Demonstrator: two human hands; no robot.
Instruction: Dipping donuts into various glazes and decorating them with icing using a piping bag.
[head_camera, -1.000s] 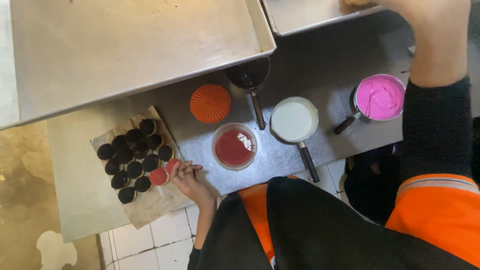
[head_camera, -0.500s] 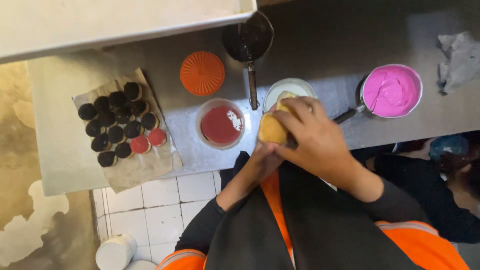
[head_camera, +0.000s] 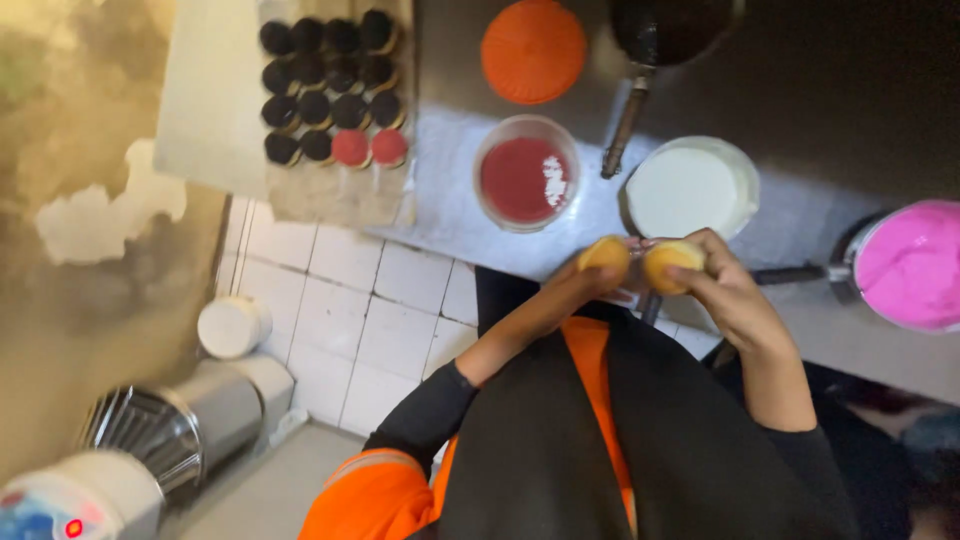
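While hovering over the worktop (head_camera: 450, 225), I'm holding two buns.
Left hand (head_camera: 580, 285) is gripping one bun (head_camera: 604, 255), right hand (head_camera: 725, 290) gripping the other bun (head_camera: 670, 264).

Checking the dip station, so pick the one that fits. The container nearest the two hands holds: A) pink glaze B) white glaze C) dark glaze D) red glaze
B: the pan of white glaze sits just above the left hand and right hand, each holding a small round golden pastry.
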